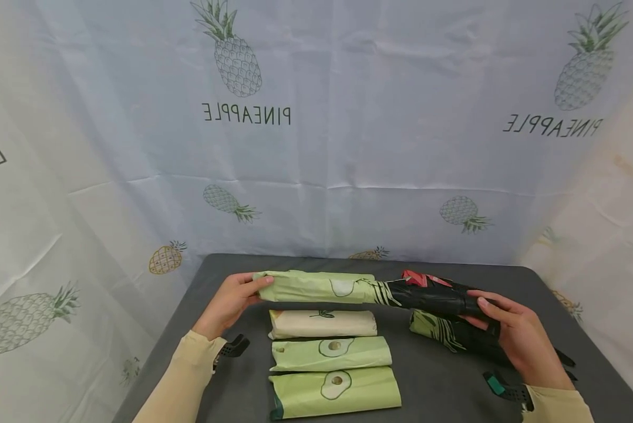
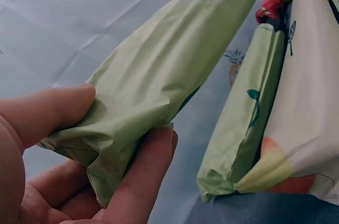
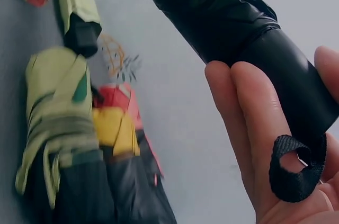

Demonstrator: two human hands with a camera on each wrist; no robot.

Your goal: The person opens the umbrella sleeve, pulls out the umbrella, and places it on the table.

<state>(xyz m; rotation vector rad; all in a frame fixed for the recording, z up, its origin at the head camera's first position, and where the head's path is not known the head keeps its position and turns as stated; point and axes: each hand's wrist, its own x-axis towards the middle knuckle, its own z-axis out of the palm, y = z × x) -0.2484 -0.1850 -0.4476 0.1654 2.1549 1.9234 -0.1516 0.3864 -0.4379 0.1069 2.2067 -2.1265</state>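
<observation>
A folded umbrella (image 1: 433,298) with a black lower part is held level above the table, its left part inside a light green avocado-print sleeve (image 1: 311,288). My left hand (image 1: 231,302) pinches the sleeve's left end between thumb and fingers; the left wrist view shows the fabric (image 2: 175,49) bunched there. At the other end, my right hand (image 1: 522,335) grips the umbrella's black handle (image 3: 296,75). A black strap loop (image 3: 280,181) hangs by the fingers in the right wrist view. How far the umbrella reaches inside the sleeve is hidden.
On the dark table (image 1: 232,388) lie a cream sleeve (image 1: 343,325) and two green avocado-print sleeves (image 1: 366,351), in a row. More folded umbrellas (image 1: 427,323), green-black and red-black, lie at the right. Pineapple-print cloth (image 1: 327,147) hangs behind the table.
</observation>
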